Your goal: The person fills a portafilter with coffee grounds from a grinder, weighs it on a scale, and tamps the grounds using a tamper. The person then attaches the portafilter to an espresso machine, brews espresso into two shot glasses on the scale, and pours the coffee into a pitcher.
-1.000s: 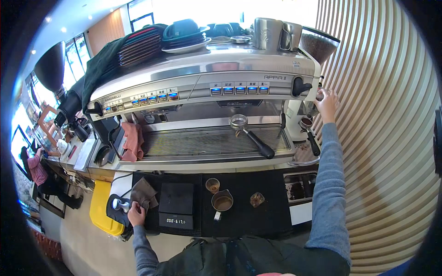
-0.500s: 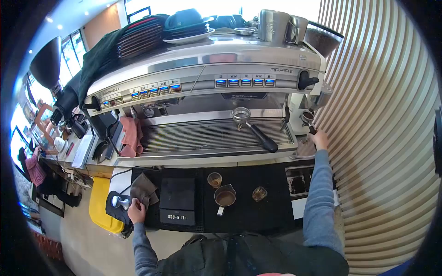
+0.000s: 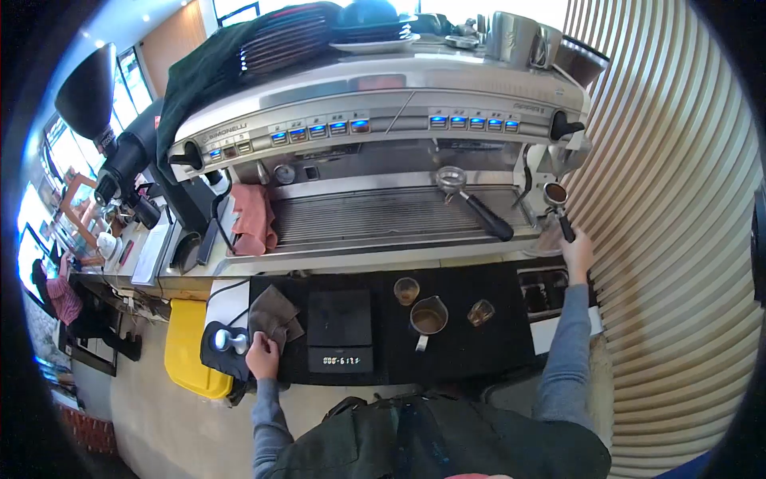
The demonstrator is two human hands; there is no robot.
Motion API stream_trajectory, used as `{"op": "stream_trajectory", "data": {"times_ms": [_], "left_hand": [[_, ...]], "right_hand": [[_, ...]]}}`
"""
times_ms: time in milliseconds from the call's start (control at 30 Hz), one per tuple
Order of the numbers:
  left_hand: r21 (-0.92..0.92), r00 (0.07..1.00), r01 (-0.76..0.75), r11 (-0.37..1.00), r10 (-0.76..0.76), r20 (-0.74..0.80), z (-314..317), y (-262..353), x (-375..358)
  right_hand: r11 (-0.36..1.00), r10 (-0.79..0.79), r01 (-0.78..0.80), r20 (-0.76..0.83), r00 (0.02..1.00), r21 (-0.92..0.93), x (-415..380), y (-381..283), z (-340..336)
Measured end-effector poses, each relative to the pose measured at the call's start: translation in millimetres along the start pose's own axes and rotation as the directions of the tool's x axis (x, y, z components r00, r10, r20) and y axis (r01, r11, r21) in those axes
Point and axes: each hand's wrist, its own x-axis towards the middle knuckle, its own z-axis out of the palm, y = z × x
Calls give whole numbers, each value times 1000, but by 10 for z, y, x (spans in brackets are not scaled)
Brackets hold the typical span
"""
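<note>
Right beside the espresso machine [image 3: 383, 94], at its right end, your right hand [image 3: 578, 254] is closed around the black handle of a coffee-filled portafilter [image 3: 556, 193]. Its basket faces up, showing brown grounds, and its handle points down toward you.

Your left hand [image 3: 263, 357] is in front of the machine's left part, fingers curled at the lower edge of a grey cloth [image 3: 275, 314]; you cannot tell from this view whether they pinch it. Just left of that hand, a tamper [image 3: 230, 342] lies on a black pad [image 3: 214, 359].

Between your hands, in front of the machine, a black mat [image 3: 463, 355] runs along the counter. On it you have a digital scale [image 3: 341, 331] with a lit display, a small glass [image 3: 406, 291], a metal pitcher [image 3: 428, 318] holding brown liquid, and a small glass vessel [image 3: 480, 312] to the pitcher's right.

On the machine's drip tray [image 3: 351, 219], a second portafilter [image 3: 452, 180] rests toward the right, its handle angled toward you, and a pink cloth [image 3: 254, 221] hangs at the left end. Stacked plates [image 3: 287, 40] and steel jugs [image 3: 511, 38] stand on top of the machine. Well left of it, a person [image 3: 64, 302] in a striped top stands in the background.
</note>
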Motion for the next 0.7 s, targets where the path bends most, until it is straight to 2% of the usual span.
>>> {"op": "stream_trajectory", "data": {"times_ms": [67,133,167,200,267,400,467,533,600,667,700], "left_hand": [[17,1000,-14,1000,14,0,15,-29,5],[16,1000,-2,1000,1,13,20,-49,8],[6,999,23,1000,-23,32,17,-44,15],[0,997,51,999,-51,50,6,-32,15],[25,1000,4,1000,-4,4,-10,-1,16],[-10,1000,-16,1000,16,-12,-29,-4,29],[-27,1000,-28,999,27,-11,-12,-34,39],[-34,999,-49,998,48,-15,-30,-34,47],[-47,999,-38,998,39,25,-9,-94,39],[-54,999,-44,998,45,27,-7,-109,39],[-58,998,-51,997,52,19,-8,-110,40]], "right_hand": [[999,-49,49,-8,999,12,-251,-149,-314],[977,-166,166,-7,986,133,-500,-214,-585],[977,-171,170,-3,985,126,-626,-273,-746],[975,-189,185,23,982,125,-757,-354,-903],[969,-224,213,75,972,128,-994,-476,-1133],[929,-267,180,251,931,322,-1445,-818,-1310],[903,-292,161,294,910,398,-1699,-1065,-1237],[831,-481,316,308,821,458,-1966,-1350,-1106],[839,-500,320,393,771,440,-2294,-1831,-1038],[748,-587,274,411,697,605,-2541,-2016,-601],[688,-644,307,358,676,658,-2649,-2098,-356]]}}
